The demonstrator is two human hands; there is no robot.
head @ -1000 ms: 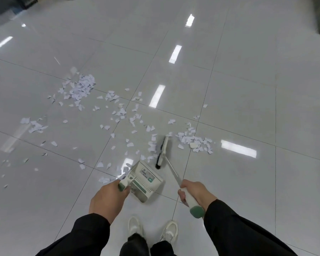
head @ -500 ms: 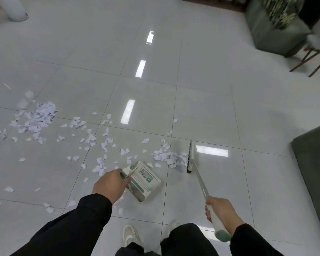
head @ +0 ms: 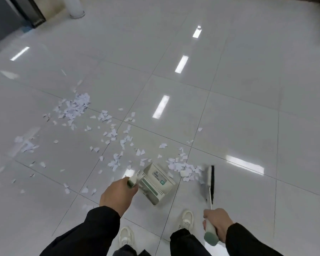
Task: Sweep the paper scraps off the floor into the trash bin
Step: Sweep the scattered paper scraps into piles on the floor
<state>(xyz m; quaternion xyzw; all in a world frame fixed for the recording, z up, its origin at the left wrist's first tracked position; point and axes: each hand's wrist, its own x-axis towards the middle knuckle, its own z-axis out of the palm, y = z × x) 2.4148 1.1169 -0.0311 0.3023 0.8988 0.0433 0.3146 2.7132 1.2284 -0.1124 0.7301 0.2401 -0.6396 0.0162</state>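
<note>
Glossy pale grey floor tiles (head: 229,111) are filling the view, reflecting ceiling strip lights as bright bars. A white column base (head: 76,8) and a dark door frame (head: 28,12) are standing at the far left corner of the floor.

White paper scraps (head: 72,108) are lying strewn across the left and middle tiles, thickest in a heap towards the far left, with a smaller bunch (head: 185,168) lying between the dustpan (head: 155,182) and the brush head (head: 210,179). The left hand (head: 118,194) is gripping the dustpan's green-tipped handle, holding the pan tilted with its mouth near the floor. The right hand (head: 217,223) is clenching round the brush handle, the dark bristles standing just right of the small bunch. White shoes (head: 187,218) are showing at the near edge.

Compared with half a second ago, the view is turning back leftward: the green sofa has gone out of sight, the column and door frame have come in, and the brush hand is now drawn closer to the body.
</note>
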